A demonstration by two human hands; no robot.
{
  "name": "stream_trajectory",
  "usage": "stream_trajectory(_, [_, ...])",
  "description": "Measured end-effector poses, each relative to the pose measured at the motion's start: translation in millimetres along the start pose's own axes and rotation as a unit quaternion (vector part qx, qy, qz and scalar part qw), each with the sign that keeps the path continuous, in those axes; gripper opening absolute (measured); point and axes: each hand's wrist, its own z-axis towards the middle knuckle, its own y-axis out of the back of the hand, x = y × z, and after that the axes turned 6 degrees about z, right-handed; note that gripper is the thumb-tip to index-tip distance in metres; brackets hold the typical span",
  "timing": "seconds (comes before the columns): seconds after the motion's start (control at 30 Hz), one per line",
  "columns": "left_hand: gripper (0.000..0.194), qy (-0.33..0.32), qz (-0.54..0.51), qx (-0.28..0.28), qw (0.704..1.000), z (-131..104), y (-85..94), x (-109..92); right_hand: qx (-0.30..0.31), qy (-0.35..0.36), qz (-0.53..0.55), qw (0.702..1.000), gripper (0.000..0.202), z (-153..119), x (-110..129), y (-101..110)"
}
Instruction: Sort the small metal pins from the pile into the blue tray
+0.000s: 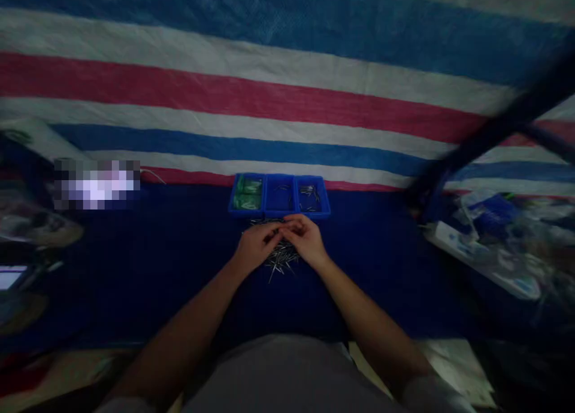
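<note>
My left hand [259, 245] and my right hand [306, 240] meet above a pile of thin, shiny metal pieces [281, 258], like pins or nails. The fingers of both hands are closed in a pinch, with the fingertips close together. Whatever they hold is too small and dark to name. Just beyond the hands stands a blue tray [279, 213] with three compartments. Green-and-white packets [247, 193] fill its left one. A few thin metal pieces lie in the middle compartment, and more metal pieces [308, 191] lie in the right.
A blue cover lies over the table [179, 251]. At the right, a white power strip [485, 260] lies beside clear plastic bags [525, 239] and a dark frame. A blurred bright screen [99, 185] is at the left. Striped sheeting [269, 102] hangs behind.
</note>
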Motion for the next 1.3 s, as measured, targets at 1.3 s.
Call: stream_trajectory(1.3, [0.02,0.112,-0.088,-0.022,0.99,3.3,9.6,-6.3,-0.008,0.03,-0.129,0.991,0.019,-0.2,5.7,3.1])
